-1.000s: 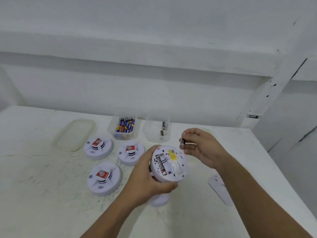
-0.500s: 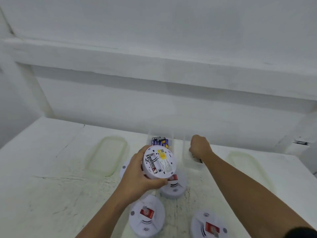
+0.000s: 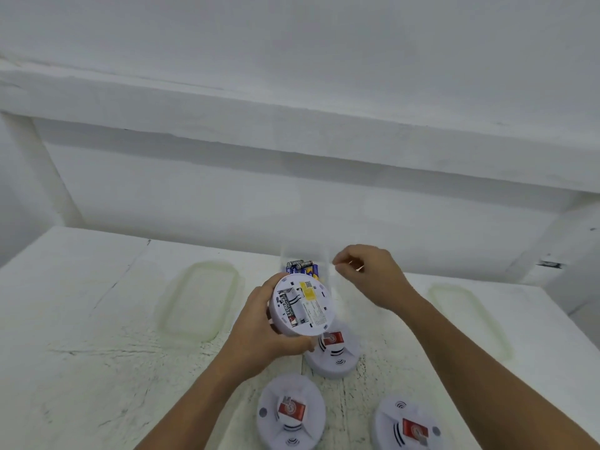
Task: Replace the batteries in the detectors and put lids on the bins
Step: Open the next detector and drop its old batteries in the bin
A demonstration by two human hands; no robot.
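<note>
Centre of frame: left hand [image 3: 259, 323] clamped round the rim of the held detector [image 3: 303, 308], back plate turned up, bay open, one seated battery [image 3: 285, 310] along its left side.

Just above and to the right: right hand [image 3: 370, 277], fingers curled inward; cannot tell whether pinching anything.

Behind the held detector: clear bin [image 3: 284, 259], uncovered, holding loose batteries [image 3: 303, 266].

Flat on the table [image 3: 81, 319]: left lid [image 3: 198, 300] at centre left, right lid [image 3: 467, 319] at centre right.

Below, face up: middle detector [image 3: 336, 355], lower-centre detector [image 3: 290, 414], lower-right detector [image 3: 410, 427].

Handling, as judged:
- **Detector:** seems light, rigid and smooth, so probably slippery. Best gripped by the rim, clear of the open bay.
- **Batteries:** small, hard, apt to roll. Best pinched at mid-length.
- **Lids:** look thin and likely flexible. Best lifted by an edge.
</note>
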